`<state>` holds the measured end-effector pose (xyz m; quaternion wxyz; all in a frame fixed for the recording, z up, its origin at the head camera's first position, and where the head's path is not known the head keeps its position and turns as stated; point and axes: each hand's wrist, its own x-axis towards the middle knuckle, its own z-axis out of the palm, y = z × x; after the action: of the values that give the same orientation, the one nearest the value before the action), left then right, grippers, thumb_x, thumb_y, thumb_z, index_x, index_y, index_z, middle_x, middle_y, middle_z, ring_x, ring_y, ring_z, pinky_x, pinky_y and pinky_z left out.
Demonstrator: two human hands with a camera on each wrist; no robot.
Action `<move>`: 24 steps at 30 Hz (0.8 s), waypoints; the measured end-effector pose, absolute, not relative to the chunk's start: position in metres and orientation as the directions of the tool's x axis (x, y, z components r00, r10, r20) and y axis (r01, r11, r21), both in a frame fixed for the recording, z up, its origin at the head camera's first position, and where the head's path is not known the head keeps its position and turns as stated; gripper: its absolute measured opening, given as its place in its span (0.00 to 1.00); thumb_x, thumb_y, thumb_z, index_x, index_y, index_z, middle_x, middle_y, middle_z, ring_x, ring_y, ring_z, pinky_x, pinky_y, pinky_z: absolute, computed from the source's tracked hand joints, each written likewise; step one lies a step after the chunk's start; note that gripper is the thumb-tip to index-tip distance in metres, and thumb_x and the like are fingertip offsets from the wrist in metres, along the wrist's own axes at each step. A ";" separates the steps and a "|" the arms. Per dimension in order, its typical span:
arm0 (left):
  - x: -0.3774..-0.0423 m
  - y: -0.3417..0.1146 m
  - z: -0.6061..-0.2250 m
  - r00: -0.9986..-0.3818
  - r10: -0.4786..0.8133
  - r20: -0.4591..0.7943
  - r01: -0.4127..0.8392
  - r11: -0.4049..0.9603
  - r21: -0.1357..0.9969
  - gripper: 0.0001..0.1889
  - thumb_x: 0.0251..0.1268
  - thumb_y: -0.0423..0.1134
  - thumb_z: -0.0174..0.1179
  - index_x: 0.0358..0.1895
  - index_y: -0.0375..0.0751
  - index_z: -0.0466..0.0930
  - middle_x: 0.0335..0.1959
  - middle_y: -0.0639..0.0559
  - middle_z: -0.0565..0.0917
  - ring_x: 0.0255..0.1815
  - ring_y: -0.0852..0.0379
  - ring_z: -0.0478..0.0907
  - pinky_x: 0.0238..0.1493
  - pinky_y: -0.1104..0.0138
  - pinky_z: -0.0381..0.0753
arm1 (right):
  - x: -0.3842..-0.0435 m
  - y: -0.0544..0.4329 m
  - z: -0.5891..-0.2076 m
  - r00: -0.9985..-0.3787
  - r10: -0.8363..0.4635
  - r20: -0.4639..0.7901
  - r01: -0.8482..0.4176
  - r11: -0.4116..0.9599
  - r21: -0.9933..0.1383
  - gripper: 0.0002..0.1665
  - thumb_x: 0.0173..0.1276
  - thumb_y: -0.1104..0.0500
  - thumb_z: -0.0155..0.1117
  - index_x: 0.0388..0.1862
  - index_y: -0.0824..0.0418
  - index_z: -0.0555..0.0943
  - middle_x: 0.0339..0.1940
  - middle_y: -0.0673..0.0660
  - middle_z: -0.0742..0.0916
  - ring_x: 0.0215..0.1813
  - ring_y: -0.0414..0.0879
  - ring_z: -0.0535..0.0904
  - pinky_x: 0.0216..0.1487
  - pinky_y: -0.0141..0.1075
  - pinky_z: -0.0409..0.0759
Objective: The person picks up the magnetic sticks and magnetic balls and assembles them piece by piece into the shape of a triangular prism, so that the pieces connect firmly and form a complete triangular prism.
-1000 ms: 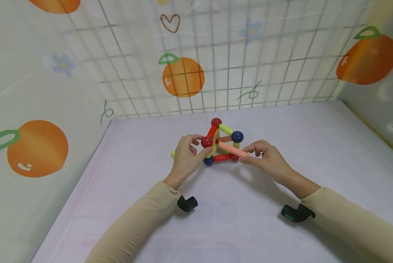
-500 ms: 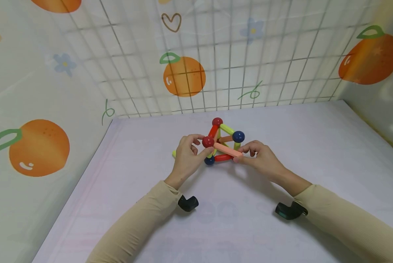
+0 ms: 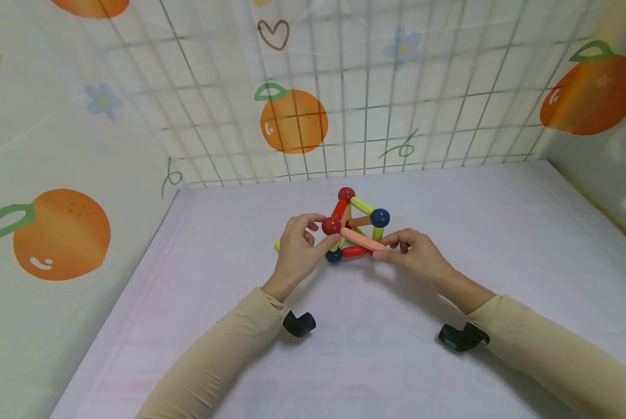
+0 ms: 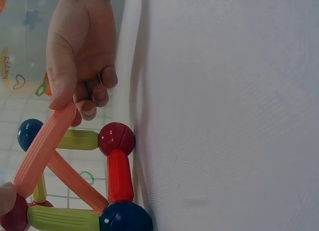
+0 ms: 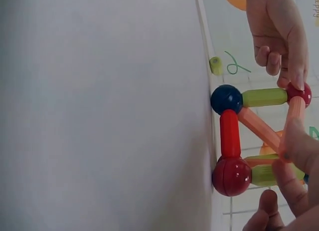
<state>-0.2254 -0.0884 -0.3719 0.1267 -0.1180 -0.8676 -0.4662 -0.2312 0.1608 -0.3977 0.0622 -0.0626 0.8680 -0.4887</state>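
Observation:
A toy frame of ball-and-rod building pieces stands on the table, with a dark blue ball (image 3: 380, 217), a red ball at its peak (image 3: 346, 194) and a red rod (image 3: 354, 251) along its base. My left hand (image 3: 302, 247) pinches the upper front red ball (image 3: 331, 226) between thumb and fingers. From the right, my right hand (image 3: 414, 253) pinches one end of a salmon-pink rod (image 4: 42, 151). That rod's other end meets the red ball at my left thumb (image 4: 6, 198). In the right wrist view, my right fingers partly cover the lower right of the frame.
A yellow-green rod (image 3: 277, 245) lies left of the frame, partly behind my left hand. The pale tabletop (image 3: 375, 349) extends towards me. Behind it rises a wire grid (image 3: 365, 116) under a fruit-printed sheet. A black wrist device (image 3: 299, 324) sits below each wrist.
My right hand has moved left with the salmon-pink rod, bringing its far end against the red ball. Over the last half second the hand has dipped slightly. My left hand stays on the ball.

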 end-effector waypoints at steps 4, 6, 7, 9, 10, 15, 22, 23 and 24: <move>-0.226 -0.089 -0.371 -0.939 0.079 0.335 0.325 0.526 0.786 0.23 0.58 0.45 0.70 0.56 0.43 0.77 0.47 0.38 0.76 0.30 0.55 0.67 0.32 0.69 0.64 | -0.233 0.160 -0.397 -0.986 -0.162 -0.036 -0.054 0.520 -0.852 0.25 0.58 0.44 0.74 0.50 0.58 0.84 0.43 0.57 0.74 0.41 0.49 0.65 0.36 0.36 0.64; -0.226 -0.090 -0.372 -0.939 0.078 0.334 0.324 0.523 0.788 0.23 0.58 0.45 0.70 0.56 0.43 0.77 0.47 0.38 0.76 0.30 0.55 0.67 0.32 0.69 0.65 | -0.234 0.160 -0.397 -0.987 -0.158 -0.031 -0.057 0.524 -0.850 0.25 0.59 0.45 0.74 0.49 0.59 0.84 0.41 0.57 0.74 0.40 0.49 0.65 0.35 0.35 0.64; -0.226 -0.090 -0.372 -0.939 0.078 0.334 0.324 0.523 0.789 0.23 0.58 0.45 0.70 0.56 0.43 0.77 0.47 0.39 0.76 0.30 0.55 0.67 0.32 0.69 0.65 | -0.235 0.159 -0.398 -0.987 -0.156 -0.030 -0.058 0.528 -0.847 0.25 0.59 0.45 0.74 0.48 0.59 0.83 0.40 0.56 0.74 0.39 0.49 0.65 0.34 0.35 0.63; -0.227 -0.090 -0.373 -0.941 0.078 0.329 0.320 0.522 0.791 0.23 0.58 0.45 0.70 0.56 0.43 0.77 0.46 0.40 0.76 0.30 0.56 0.67 0.32 0.69 0.65 | -0.236 0.159 -0.398 -0.988 -0.153 -0.029 -0.057 0.529 -0.847 0.24 0.59 0.46 0.74 0.48 0.60 0.83 0.39 0.56 0.74 0.38 0.49 0.65 0.33 0.34 0.64; -0.227 -0.090 -0.374 -0.942 0.078 0.326 0.317 0.521 0.792 0.23 0.58 0.45 0.70 0.56 0.43 0.77 0.46 0.40 0.76 0.30 0.56 0.67 0.32 0.69 0.65 | -0.236 0.158 -0.399 -0.988 -0.151 -0.026 -0.059 0.531 -0.845 0.25 0.59 0.46 0.74 0.48 0.60 0.82 0.40 0.56 0.75 0.38 0.48 0.66 0.33 0.34 0.64; -0.226 -0.089 -0.375 -0.946 0.080 0.316 0.309 0.519 0.797 0.24 0.58 0.46 0.70 0.56 0.43 0.77 0.47 0.39 0.77 0.30 0.56 0.67 0.32 0.69 0.65 | -0.239 0.156 -0.401 -0.990 -0.138 -0.042 -0.038 0.532 -0.846 0.28 0.59 0.47 0.75 0.50 0.62 0.77 0.40 0.56 0.75 0.40 0.49 0.67 0.33 0.34 0.67; -0.227 -0.089 -0.375 -0.943 0.082 0.323 0.317 0.519 0.794 0.23 0.58 0.46 0.70 0.56 0.44 0.77 0.46 0.42 0.76 0.30 0.56 0.67 0.32 0.69 0.65 | -0.242 0.152 -0.402 -0.988 -0.137 -0.070 -0.012 0.520 -0.854 0.34 0.59 0.49 0.74 0.56 0.65 0.73 0.39 0.57 0.74 0.42 0.49 0.68 0.36 0.33 0.68; -0.227 -0.088 -0.375 -0.943 0.083 0.323 0.317 0.518 0.794 0.23 0.58 0.46 0.70 0.56 0.44 0.77 0.46 0.43 0.76 0.30 0.56 0.67 0.32 0.69 0.65 | -0.242 0.152 -0.401 -0.988 -0.138 -0.073 -0.011 0.526 -0.851 0.35 0.59 0.48 0.74 0.57 0.66 0.73 0.39 0.57 0.74 0.42 0.49 0.68 0.35 0.34 0.68; -0.227 -0.088 -0.375 -0.943 0.084 0.321 0.317 0.516 0.796 0.23 0.58 0.46 0.70 0.56 0.44 0.77 0.46 0.42 0.76 0.30 0.56 0.67 0.33 0.69 0.65 | -0.242 0.152 -0.401 -0.987 -0.137 -0.078 -0.007 0.530 -0.848 0.35 0.59 0.48 0.74 0.58 0.66 0.73 0.40 0.57 0.74 0.42 0.49 0.68 0.35 0.34 0.68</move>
<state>-0.2269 -0.0883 -0.3755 0.1218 -0.1161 -0.8621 -0.4780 -0.2424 0.1516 -0.4013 0.0674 -0.0414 0.8720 -0.4830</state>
